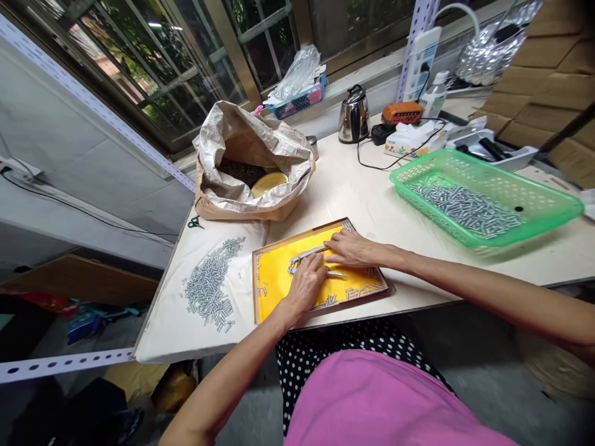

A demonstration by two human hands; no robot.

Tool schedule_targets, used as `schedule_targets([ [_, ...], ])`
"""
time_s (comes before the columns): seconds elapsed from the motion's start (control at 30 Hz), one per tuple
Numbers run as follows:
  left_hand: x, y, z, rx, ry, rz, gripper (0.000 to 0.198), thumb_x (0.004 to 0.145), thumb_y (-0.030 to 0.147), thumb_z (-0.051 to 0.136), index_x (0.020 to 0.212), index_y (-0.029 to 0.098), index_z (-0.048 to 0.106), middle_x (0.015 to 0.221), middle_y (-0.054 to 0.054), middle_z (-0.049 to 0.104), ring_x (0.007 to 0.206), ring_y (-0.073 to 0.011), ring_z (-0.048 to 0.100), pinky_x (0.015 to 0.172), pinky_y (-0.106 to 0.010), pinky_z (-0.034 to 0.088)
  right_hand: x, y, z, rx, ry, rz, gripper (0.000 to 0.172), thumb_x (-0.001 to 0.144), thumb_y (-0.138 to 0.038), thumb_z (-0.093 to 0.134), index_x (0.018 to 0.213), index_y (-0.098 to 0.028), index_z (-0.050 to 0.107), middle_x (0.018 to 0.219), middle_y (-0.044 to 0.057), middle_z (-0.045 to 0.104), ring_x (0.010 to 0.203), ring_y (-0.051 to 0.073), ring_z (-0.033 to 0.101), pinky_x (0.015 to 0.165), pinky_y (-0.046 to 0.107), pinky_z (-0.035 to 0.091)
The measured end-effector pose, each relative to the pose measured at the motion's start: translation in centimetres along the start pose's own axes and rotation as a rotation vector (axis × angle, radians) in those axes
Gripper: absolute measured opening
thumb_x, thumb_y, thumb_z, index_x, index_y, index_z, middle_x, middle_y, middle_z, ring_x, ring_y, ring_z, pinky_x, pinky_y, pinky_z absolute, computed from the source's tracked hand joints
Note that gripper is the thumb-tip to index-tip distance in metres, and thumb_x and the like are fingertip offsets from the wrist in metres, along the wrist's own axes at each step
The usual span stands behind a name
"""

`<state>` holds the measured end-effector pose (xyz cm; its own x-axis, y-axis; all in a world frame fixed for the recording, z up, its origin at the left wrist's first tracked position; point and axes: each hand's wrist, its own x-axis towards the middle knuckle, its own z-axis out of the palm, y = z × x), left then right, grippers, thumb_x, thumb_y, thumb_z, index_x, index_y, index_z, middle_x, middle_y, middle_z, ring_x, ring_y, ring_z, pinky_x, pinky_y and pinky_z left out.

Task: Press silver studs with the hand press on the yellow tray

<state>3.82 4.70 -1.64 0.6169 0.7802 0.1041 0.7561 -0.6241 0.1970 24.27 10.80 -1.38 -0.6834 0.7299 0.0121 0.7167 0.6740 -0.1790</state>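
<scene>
Both hands work over a shallow brown-edged tray [279, 310] with a yellow bottom. My left hand [307, 282] lies palm down on it, fingers stretched forward against small silver metal pieces. My right hand [346, 248] reaches in from the right, fingers extended, its fingertips at the end of a long thin silver line [309, 253]. Whether that line is one strip or pins in a row, I cannot tell. Another silver length [335, 274] pokes out right of my left fingers. Loose metal pins [365, 290] lie along the tray's edges. What is under my palms is hidden.
A heap of metal pins [211, 285] lies on white cloth at left, near small scissors [196, 222]. Behind the tray stands an open sack [255, 207] with a yellow dish [270, 183] inside. A green basket [553, 214] of pins and a kettle [354, 118] stand farther right.
</scene>
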Motion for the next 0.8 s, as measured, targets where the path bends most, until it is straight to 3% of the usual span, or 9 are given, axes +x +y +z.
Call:
schedule_targets([
  [0.13, -0.2, 0.9, -0.3, 0.049, -0.048, 0.085, 0.02, 0.098, 0.02, 0.049, 0.088, 0.015, 0.066, 0.12, -0.013, 0.064, 0.121, -0.0258, 0.053, 0.103, -0.042, 0.049, 0.9, 1.2, 0.6, -0.07, 0.104, -0.039, 0.022, 0.097, -0.025, 0.046, 0.096, -0.018, 0.067, 0.097, 0.011, 0.067, 0.094, 0.025, 0.053, 0.079, 0.036, 0.034],
  [0.23, -0.6, 1.3, -1.4, 0.062, -0.075, 0.095, 0.021, 0.098, 0.017, 0.047, 0.089, 0.014, 0.066, 0.108, -0.012, 0.065, 0.114, -0.0245, 0.056, 0.098, -0.04, 0.051, 1.6, 1.9, 1.1, -0.052, 0.22, -0.09, 0.027, 0.1, -0.028, 0.041, 0.09, -0.019, 0.064, 0.091, 0.01, 0.066, 0.088, 0.023, 0.053, 0.079, 0.035, 0.035],
  [0.33, -2.2, 0.3, -2.7, 0.036, -0.05, 0.074, 0.015, 0.095, 0.02, 0.055, 0.101, 0.016, 0.067, 0.119, -0.013, 0.062, 0.118, -0.0259, 0.054, 0.099, -0.04, 0.05, 1.7, 2.7, 1.7, 0.045, 0.29, -0.126, 0.032, 0.101, -0.027, 0.032, 0.088, -0.02, 0.061, 0.088, 0.009, 0.064, 0.082, 0.022, 0.054, 0.077, 0.035, 0.038],
  [0.4, -4.2, -1.6, -3.6, -0.014, 0.046, -0.06, 0.019, 0.094, 0.024, 0.057, 0.109, 0.019, 0.067, 0.125, -0.012, 0.061, 0.117, -0.0244, 0.054, 0.098, -0.038, 0.05, 1.3, 3.3, 2.3, 0.085, 0.317, -0.135, 0.035, 0.102, -0.034, 0.03, 0.085, -0.022, 0.058, 0.086, 0.009, 0.063, 0.08, 0.023, 0.054, 0.075, 0.035, 0.038],
  [0.5, -7.9, -6.1, -5.0, 0.01, 0.256, -0.583, 0.023, 0.097, 0.023, 0.048, 0.098, 0.018, 0.07, 0.105, -0.01, 0.066, 0.102, -0.0212, 0.059, 0.089, -0.034, 0.049, 0.2, 3.8, 2.9, 0.116, 0.301, -0.133, 0.039, 0.103, -0.043, 0.028, 0.081, -0.023, 0.055, 0.082, 0.007, 0.061, 0.077, 0.023, 0.054, 0.074, 0.036, 0.039],
  [0.57, -9.9, -9.3, -5.7, 0.086, 0.255, -0.894, 0.026, 0.097, 0.026, 0.048, 0.092, 0.015, 0.072, 0.096, -0.01, 0.067, 0.097, -0.0222, 0.059, 0.085, -0.033, 0.047, -0.4, 3.9, 3.2, 0.138, 0.266, -0.114, 0.042, 0.103, -0.046, 0.027, 0.081, -0.024, 0.055, 0.081, 0.007, 0.062, 0.076, 0.023, 0.055, 0.073, 0.036, 0.039],
  [0.6, -10.6, -10.7, -5.9, 0.106, 0.226, -0.976, 0.027, 0.096, 0.027, 0.049, 0.092, 0.015, 0.072, 0.096, -0.01, 0.067, 0.096, -0.0224, 0.06, 0.084, -0.032, 0.046, -0.6, 3.9, 3.3, 0.146, 0.246, -0.101, 0.042, 0.102, -0.048, 0.027, 0.082, -0.023, 0.055, 0.081, 0.007, 0.062, 0.076, 0.023, 0.055, 0.073, 0.036, 0.039],
  [0.7, -11.5, -13.4, -6.0, 0.143, 0.129, -1.057, 0.031, 0.096, 0.032, 0.049, 0.09, 0.013, 0.073, 0.099, -0.013, 0.067, 0.096, -0.024, 0.06, 0.08, -0.031, 0.043, -0.7, 3.6, 3.5, 0.153, 0.209, -0.072, 0.044, 0.102, -0.051, 0.027, 0.083, -0.023, 0.055, 0.083, 0.007, 0.063, 0.078, 0.023, 0.056, 0.075, 0.037, 0.039],
  [0.8, -11.2, -14.1, -5.5, 0.186, 0.059, -1.026, 0.032, 0.095, 0.033, 0.05, 0.086, 0.013, 0.073, 0.1, -0.014, 0.066, 0.097, -0.026, 0.06, 0.076, -0.031, 0.04, -0.5, 3.4, 3.5, 0.158, 0.209, -0.074, 0.044, 0.102, -0.05, 0.026, 0.084, -0.023, 0.055, 0.084, 0.007, 0.063, 0.08, 0.023, 0.056, 0.077, 0.037, 0.038],
])
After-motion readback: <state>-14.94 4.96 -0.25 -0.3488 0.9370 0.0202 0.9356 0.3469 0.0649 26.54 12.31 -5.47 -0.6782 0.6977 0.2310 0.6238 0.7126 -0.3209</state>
